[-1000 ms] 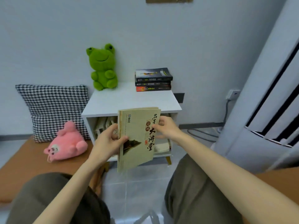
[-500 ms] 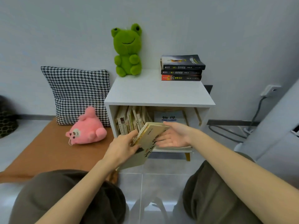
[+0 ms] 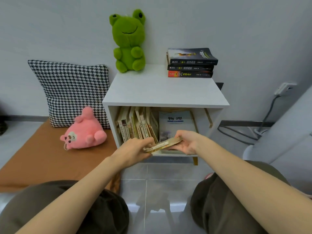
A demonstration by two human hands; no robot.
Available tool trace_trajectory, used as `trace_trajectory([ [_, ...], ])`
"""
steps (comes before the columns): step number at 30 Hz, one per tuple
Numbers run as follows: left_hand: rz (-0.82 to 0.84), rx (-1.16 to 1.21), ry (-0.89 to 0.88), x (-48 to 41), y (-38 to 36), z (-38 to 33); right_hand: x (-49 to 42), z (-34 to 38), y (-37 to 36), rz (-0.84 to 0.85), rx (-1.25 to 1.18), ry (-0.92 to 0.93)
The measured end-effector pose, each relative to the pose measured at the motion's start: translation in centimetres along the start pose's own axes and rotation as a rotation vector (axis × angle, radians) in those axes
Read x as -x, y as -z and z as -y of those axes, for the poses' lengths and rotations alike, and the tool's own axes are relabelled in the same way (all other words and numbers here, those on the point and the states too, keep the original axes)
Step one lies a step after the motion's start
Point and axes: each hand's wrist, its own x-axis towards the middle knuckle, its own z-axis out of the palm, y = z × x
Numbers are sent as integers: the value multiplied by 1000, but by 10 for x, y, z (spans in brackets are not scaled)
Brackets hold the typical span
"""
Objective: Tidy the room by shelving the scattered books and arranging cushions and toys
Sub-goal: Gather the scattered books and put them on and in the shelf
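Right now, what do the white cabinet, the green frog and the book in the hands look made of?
White cabinet: likely laminated board; smooth matte white slabs with square edges.
Green frog: plush; fuzzy pile, stitched mouth.
Book: paper, probably a soft cover; yellowish edge, thin cover.

The white shelf (image 3: 162, 92) carries on top a frog toy (image 3: 129, 46) and three stacked books (image 3: 190, 63). The brown mat (image 3: 33, 157) beside it carries a pink toy (image 3: 84, 132) and a cushion (image 3: 72, 88).

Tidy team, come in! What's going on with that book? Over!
Left hand and right hand both grip the yellow book. Book flat at the cubby mouth, not yet in. Blue textbook leans across the gap behind.
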Motion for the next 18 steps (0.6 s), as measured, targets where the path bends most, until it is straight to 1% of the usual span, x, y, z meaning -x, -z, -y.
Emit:
trace_trajectory([
  [3, -14, 117, 85, -15, 3, -1, 6, 2, 10, -71, -70, 43],
  [5, 10, 168, 125, -26, 4, 1, 5, 3, 19, -127, -127, 84],
  [6, 31, 139, 137, -30, 3, 4, 4, 3, 23, -160, -136, 114],
  [8, 66, 8, 165, -38, 0, 9, 0, 2, 30, -236, -126, 199],
  [13, 147, -240, 209, -58, -7, 16, -23, -7, 34, -379, 10, 417],
  [18, 122, -460, 222, -73, -9, 25, -49, -7, 23, -362, 35, 524],
])
